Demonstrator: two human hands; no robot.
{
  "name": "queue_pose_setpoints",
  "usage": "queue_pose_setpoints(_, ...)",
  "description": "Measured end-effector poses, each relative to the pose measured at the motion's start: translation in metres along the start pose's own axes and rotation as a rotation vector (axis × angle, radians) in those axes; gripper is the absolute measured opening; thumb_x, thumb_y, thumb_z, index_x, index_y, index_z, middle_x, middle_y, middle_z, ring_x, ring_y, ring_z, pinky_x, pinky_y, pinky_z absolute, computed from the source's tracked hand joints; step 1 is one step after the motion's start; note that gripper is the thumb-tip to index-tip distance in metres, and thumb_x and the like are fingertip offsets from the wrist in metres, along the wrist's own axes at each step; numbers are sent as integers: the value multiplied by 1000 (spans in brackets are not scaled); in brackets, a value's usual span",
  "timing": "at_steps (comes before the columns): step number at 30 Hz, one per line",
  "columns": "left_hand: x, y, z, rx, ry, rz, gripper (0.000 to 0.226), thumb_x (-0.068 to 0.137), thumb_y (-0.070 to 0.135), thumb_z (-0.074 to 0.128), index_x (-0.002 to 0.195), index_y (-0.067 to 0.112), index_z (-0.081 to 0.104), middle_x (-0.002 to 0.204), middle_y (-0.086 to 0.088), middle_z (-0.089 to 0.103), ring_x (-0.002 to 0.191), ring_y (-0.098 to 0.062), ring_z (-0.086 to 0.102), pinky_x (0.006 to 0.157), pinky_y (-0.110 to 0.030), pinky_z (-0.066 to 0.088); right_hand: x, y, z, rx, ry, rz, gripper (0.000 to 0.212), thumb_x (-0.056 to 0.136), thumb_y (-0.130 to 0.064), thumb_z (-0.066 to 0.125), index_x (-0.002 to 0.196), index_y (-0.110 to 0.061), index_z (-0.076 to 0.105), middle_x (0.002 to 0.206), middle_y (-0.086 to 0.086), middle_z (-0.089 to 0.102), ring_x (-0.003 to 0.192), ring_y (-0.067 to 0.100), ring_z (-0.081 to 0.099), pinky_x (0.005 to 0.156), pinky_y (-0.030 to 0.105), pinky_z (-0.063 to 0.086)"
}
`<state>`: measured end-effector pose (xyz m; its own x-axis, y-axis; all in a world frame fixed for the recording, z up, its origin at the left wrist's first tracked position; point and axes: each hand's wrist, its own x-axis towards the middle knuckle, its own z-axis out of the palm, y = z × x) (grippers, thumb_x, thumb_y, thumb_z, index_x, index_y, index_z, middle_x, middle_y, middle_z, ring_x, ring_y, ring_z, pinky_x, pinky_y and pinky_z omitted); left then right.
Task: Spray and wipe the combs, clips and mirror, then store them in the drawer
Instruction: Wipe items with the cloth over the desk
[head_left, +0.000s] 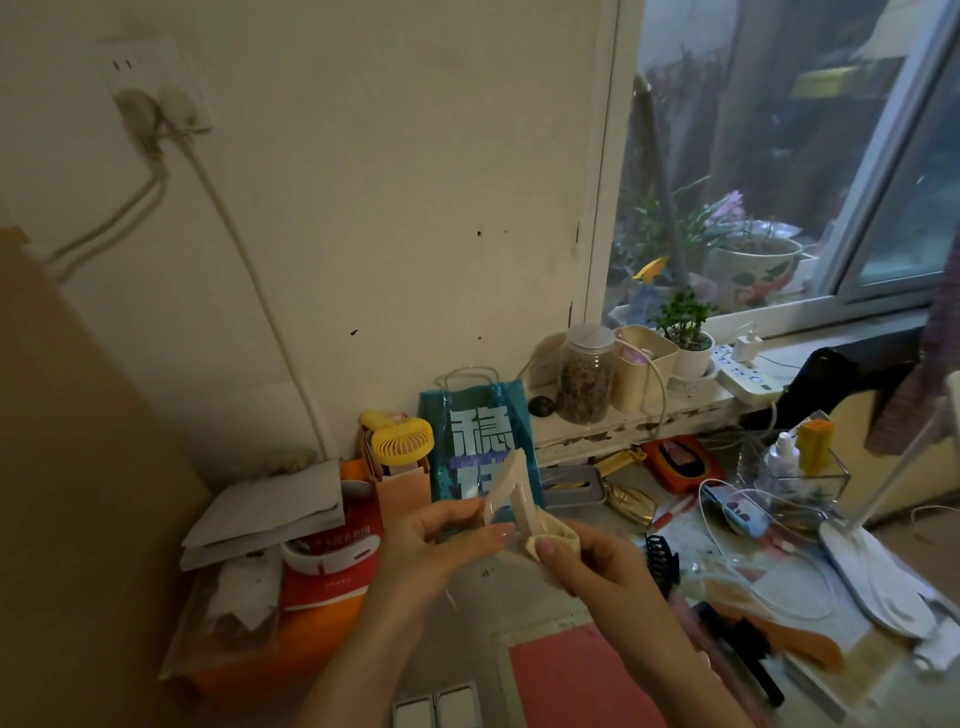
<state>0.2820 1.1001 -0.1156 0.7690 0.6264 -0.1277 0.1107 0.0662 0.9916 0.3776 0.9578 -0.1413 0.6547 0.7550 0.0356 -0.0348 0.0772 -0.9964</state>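
Observation:
A cream hair clip (511, 491) is held up over the desk, its two flat arms spread in a V. My left hand (441, 545) pinches its lower left end between thumb and fingers. My right hand (587, 564) grips a crumpled pale cloth (553, 540) against the clip's lower right end. A black claw clip (662, 564) lies on the desk just right of my right hand. An orange comb (795, 636) and a dark comb (743, 649) lie at the lower right. A small white spray bottle (779, 452) stands in a clear box.
A teal gift bag (475, 441), a yellow handheld fan (400, 439) and an orange pile with papers (270, 512) stand along the wall. A white lamp base (872, 582), white cables and a power strip (745, 371) crowd the right. A pink mat (571, 675) lies near me.

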Motion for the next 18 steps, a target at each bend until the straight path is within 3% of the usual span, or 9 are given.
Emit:
queue_pose_setpoints(4, 1, 7, -4, 86, -76, 13, 42, 50, 30, 78, 89, 15, 74, 86, 4, 74, 82, -8, 69, 66, -14, 52, 1, -6, 2, 2, 5, 8, 17, 88, -14, 59, 95, -10, 74, 60, -7, 60, 56, -1, 49, 54, 10, 38)
queue_pose_setpoints(6, 3, 11, -7, 125, -112, 9, 42, 51, 28, 79, 90, 14, 74, 87, 6, 75, 83, -7, 69, 71, -17, 53, 2, -9, 2, -9, 3, 24, 16, 85, -27, 66, 94, -18, 76, 72, 8, 66, 65, 4, 55, 59, 13, 42)
queue_pose_setpoints(8, 5, 17, -10, 151, -151, -6, 45, 56, 28, 79, 98, 17, 71, 91, 9, 74, 86, -6, 69, 80, -23, 54, 3, -12, 0, -57, -40, 36, 22, 80, -37, 65, 92, -22, 76, 80, 13, 68, 70, 8, 57, 62, 16, 45)
queue_pose_setpoints(12, 12, 33, -19, 197, -219, 12, 42, 72, 26, 74, 113, 27, 63, 95, 9, 74, 88, -2, 69, 73, -19, 54, 7, -23, -3, -99, -125, 64, 15, 83, -28, 66, 88, -20, 77, 67, -7, 65, 64, 1, 53, 59, 14, 41)
queue_pose_setpoints(14, 15, 40, -22, 233, -250, 28, 44, 73, 25, 74, 116, 23, 63, 100, 6, 73, 93, -5, 69, 78, -21, 54, 10, -27, -5, -108, -147, 56, 14, 87, -17, 62, 89, -14, 76, 61, -9, 61, 59, -2, 51, 56, 12, 39)
queue_pose_setpoints(18, 20, 50, -20, 196, -254, 56, 38, 78, 9, 71, 112, 21, 62, 99, -3, 73, 89, -11, 70, 69, -20, 55, 15, -37, -8, -145, -184, 33, 16, 88, -13, 60, 97, -8, 72, 62, -13, 64, 59, -6, 53, 57, 9, 39)
